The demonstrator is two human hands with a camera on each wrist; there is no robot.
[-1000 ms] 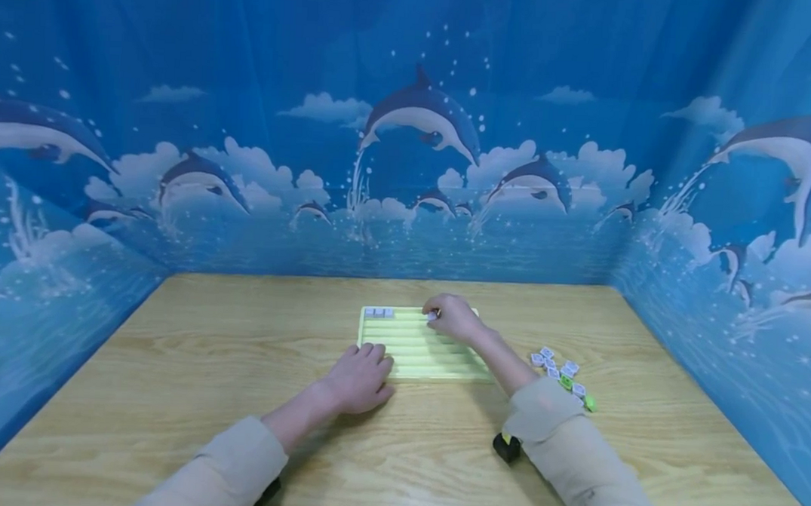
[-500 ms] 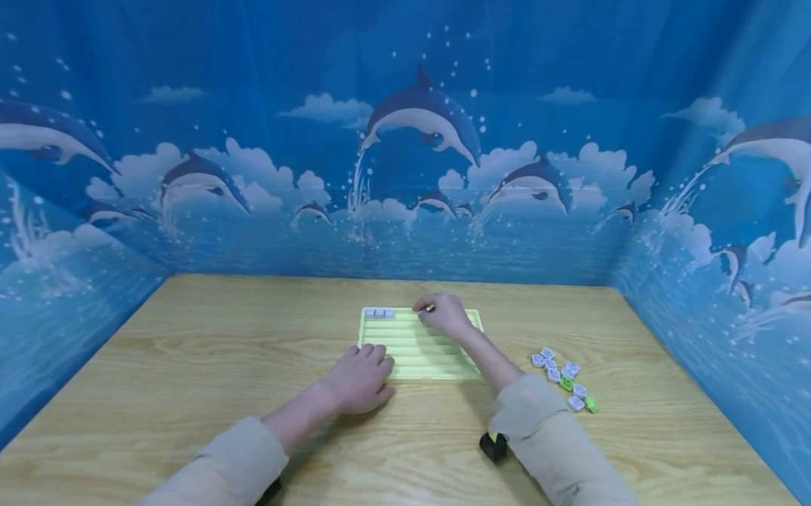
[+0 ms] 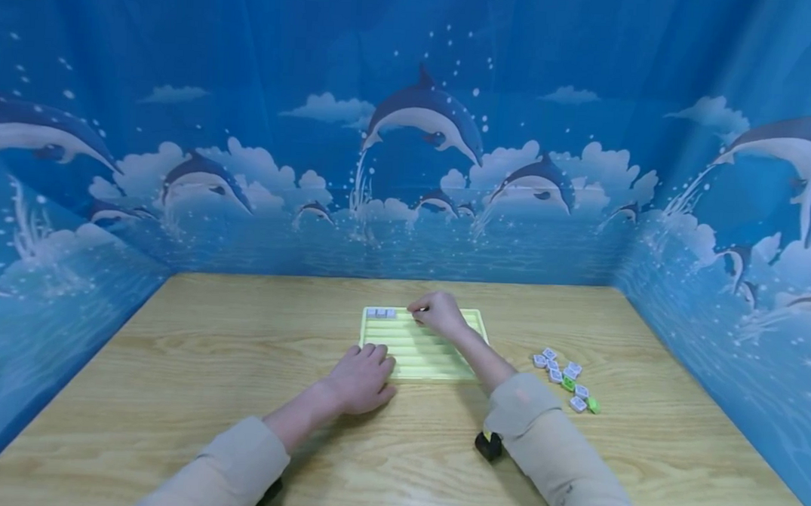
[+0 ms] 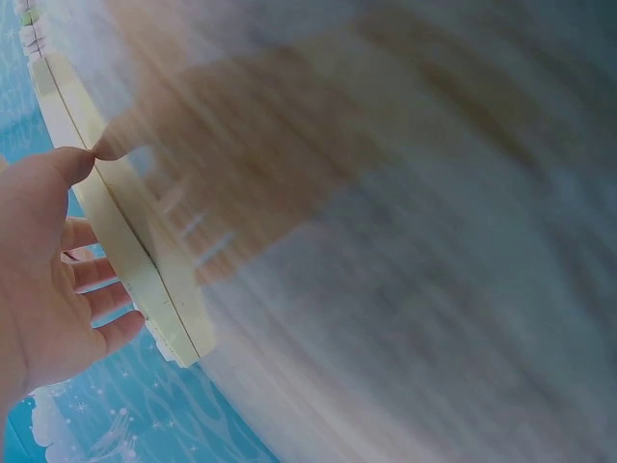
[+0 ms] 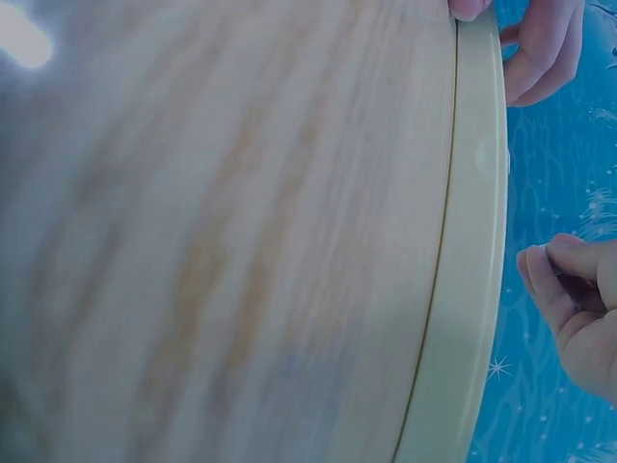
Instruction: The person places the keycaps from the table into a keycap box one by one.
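A pale yellow-green ridged tray [image 3: 434, 366] lies on the table, with a short row of small white tiles [image 3: 381, 313] in the left end of its far groove. At the tray's near left corner is my left hand [image 3: 362, 379]; in the left wrist view its thumb [image 4: 75, 164] presses the front wall while the fingers reach over the other side. My right hand [image 3: 443, 316] is over the far groove, right of the row. Its thumb and fingertips pinch a small white tile, mostly hidden, with a pale sliver showing at the fingertips in the right wrist view.
Several loose white tiles [image 3: 555, 376] lie to the right of the tray, among them a green piece [image 3: 568, 383] and another green one [image 3: 593, 405]. A blue dolphin-print curtain [image 3: 406, 238] hangs round the back and sides of the wooden table [image 3: 239, 336].
My right hand has moved left along the far groove, closer to the row of tiles. The left hand has stayed at the tray's corner.
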